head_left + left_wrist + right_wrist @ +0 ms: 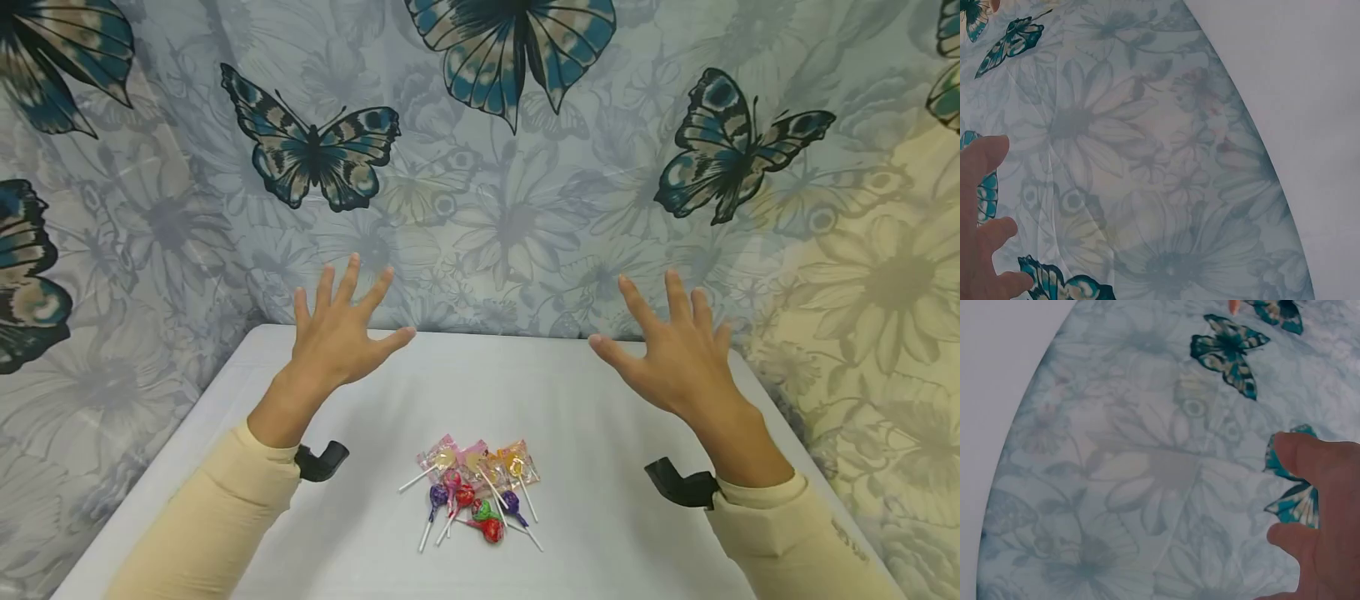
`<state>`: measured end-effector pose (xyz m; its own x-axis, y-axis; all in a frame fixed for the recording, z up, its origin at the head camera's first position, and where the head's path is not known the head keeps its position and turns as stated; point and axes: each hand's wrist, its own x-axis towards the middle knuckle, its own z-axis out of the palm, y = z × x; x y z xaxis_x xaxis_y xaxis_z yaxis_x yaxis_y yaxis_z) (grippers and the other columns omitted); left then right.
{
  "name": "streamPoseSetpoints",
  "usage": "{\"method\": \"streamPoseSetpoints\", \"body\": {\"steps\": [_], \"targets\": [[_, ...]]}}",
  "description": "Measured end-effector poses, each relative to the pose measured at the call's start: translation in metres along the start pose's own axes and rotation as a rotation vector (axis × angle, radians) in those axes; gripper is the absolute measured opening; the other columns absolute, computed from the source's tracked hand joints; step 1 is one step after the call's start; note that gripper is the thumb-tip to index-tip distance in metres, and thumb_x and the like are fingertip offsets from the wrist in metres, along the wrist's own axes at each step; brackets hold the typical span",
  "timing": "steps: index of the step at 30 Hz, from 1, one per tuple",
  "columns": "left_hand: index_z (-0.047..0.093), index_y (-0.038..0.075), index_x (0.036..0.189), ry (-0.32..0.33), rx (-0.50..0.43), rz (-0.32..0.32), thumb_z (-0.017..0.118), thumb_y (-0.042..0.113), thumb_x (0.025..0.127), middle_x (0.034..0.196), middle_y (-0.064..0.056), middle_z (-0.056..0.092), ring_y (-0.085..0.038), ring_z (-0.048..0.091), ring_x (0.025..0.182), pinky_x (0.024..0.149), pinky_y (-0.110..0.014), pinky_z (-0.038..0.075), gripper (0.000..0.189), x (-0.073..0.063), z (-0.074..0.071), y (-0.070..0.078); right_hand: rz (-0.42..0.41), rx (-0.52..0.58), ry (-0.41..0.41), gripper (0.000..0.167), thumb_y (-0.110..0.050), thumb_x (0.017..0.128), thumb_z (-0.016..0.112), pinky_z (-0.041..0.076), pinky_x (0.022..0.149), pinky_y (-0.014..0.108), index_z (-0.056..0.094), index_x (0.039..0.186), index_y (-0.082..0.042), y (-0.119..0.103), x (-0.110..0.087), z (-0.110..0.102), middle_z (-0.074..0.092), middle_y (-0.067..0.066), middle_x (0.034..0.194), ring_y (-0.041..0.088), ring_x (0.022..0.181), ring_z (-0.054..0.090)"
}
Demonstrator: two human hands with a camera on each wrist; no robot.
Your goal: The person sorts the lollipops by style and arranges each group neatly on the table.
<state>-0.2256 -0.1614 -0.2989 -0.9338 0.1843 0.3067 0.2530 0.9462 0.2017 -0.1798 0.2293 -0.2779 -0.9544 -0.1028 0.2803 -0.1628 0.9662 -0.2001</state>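
In the head view, a small pile of wrapped lollipops lies on the white table, near its front middle. Some have round heads in purple, red and green wrappers; others are flat in clear, pink and orange wrappers, and white sticks point mostly toward me. My left hand is raised beyond the pile to the left, fingers spread and holding nothing. Opposite it, my right hand is held up on the right, also with spread fingers and nothing in it. Both wrist views show only part of each hand, the left and the right.
A patterned cloth with butterflies and flowers hangs behind the table and along both sides. Each wrist carries a black strap mount, one on the left and one on the right.
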Motion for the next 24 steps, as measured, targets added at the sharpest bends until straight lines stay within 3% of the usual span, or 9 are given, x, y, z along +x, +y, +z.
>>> {"method": "streamPoseSetpoints", "body": {"steps": [24], "targets": [[0.028,0.031,0.153,0.065,-0.073,0.048,0.052,0.07,0.085,0.16,-0.011,0.006,-0.04,-0.001,0.143,0.104,-0.069,0.0,0.082,-0.032,0.037,0.016,-0.119,0.047,0.131,0.082,-0.061,0.087,0.058,0.017,0.089,0.079,0.028,0.154,-0.025,-0.016,-0.029,0.021,0.009,0.027,0.155,0.058,0.134,0.011]]}}
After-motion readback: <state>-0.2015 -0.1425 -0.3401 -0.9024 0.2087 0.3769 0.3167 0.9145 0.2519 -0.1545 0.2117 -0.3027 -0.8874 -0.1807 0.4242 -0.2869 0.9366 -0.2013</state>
